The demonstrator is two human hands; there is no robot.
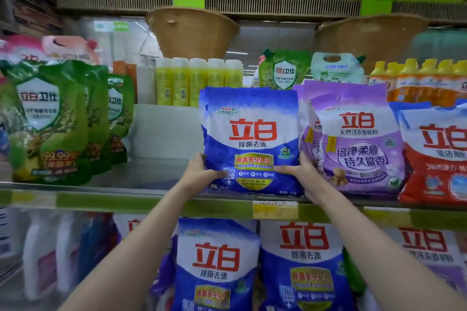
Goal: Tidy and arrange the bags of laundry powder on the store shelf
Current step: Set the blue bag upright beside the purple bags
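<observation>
A blue and white bag of laundry powder stands upright on the middle shelf, near its front edge. My left hand grips its lower left side, thumb across the front. My right hand grips its lower right side, between it and the purple bags. Another blue bag stands just behind it. Purple bags lean right beside it, and a red and white bag stands further right.
Green detergent pouches fill the shelf's left end, with a bare gap between them and the blue bag. Yellow bottles and orange bottles stand behind. More blue bags sit on the shelf below. A yellow price tag hangs on the edge.
</observation>
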